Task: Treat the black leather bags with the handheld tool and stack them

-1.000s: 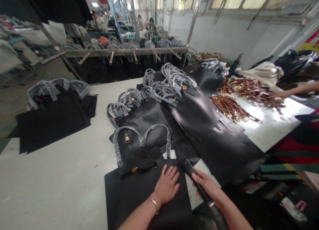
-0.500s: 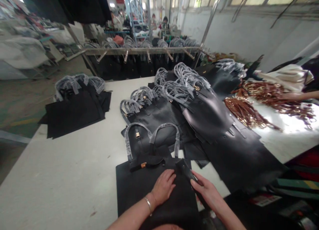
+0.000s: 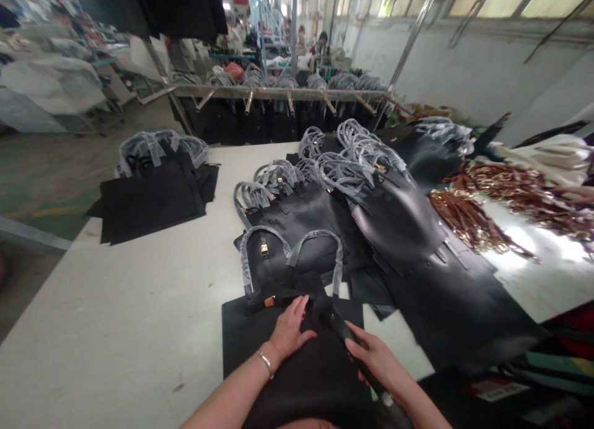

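Observation:
A flat black bag panel (image 3: 260, 348) lies at the near edge of the white table (image 3: 116, 317). My left hand (image 3: 288, 331), with a bracelet on the wrist, rests flat on this panel near a short black strap with a gold buckle (image 3: 269, 301). My right hand (image 3: 378, 364) grips a long dark tool (image 3: 341, 331) that runs diagonally over the panel, its tip close to my left fingers. Just beyond stands a black handbag with wrapped handles (image 3: 290, 255).
A pile of black leather bags (image 3: 394, 225) with plastic-wrapped handles fills the table's middle. Another black stack (image 3: 153, 194) lies at the far left. Brown straps with gold hardware (image 3: 468, 221) lie at the right, near another person's arm (image 3: 575, 194). A metal rack (image 3: 278, 93) stands behind.
My left hand has slid forward on the panel toward the buckle strap. My right hand with the tool has moved up and left. The view has shifted rightward over the table.

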Available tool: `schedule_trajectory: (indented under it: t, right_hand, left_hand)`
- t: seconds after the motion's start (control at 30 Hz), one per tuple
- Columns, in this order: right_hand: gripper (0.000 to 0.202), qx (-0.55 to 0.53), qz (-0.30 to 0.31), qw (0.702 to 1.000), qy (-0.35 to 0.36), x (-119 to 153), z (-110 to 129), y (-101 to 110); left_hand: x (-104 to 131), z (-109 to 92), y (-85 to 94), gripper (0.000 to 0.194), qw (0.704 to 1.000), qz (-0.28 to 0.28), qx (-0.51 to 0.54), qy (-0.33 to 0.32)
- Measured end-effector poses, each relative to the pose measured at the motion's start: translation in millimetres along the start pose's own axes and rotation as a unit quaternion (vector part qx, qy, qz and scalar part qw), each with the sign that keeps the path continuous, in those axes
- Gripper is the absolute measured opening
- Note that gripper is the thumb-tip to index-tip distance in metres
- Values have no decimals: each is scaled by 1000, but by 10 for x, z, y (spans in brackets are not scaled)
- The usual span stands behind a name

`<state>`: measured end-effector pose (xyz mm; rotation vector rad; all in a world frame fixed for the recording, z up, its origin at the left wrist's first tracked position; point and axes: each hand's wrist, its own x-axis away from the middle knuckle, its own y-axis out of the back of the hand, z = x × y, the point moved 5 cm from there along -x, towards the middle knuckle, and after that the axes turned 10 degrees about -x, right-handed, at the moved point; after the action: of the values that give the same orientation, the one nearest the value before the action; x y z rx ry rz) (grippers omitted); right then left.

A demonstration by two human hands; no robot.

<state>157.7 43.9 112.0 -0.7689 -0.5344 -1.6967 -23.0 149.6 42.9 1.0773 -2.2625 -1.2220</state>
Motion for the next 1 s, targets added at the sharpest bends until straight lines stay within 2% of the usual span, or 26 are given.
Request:
schedule_trajectory:
  t: [0.1, 0.2, 0.43, 0.63, 0.83, 0.9, 1.0]
  right_hand:
    - [62, 3, 8, 1000, -4, 2, 17, -21]
    - [62, -3, 16, 1000, -8, -37, 81, -47]
    - [62, -2, 3, 1000, 22, -198, 175, -142]
    - [67, 6, -60, 995, 85, -136, 170, -124]
    - [64, 22, -6, 999, 35, -32, 98, -225]
    - [62, 28, 5, 999, 22, -69, 82, -296]
    - [60, 37, 12, 999, 7, -155, 95, -372]
  left_hand:
    - [-169, 64, 32, 99, 999, 28, 35, 25]
    - [-270, 75, 24, 107, 999, 42, 21, 16]
    - [-245, 98, -1, 107, 1000, 13, 14, 22]
    - [-272, 23, 74, 112, 1000, 6, 16, 14]
    - [-352, 12, 92, 127, 999, 44, 18, 18]
    - [-226, 37, 83, 121, 998, 37, 59, 3]
    - [129, 113, 76, 84, 996, -17, 89, 18]
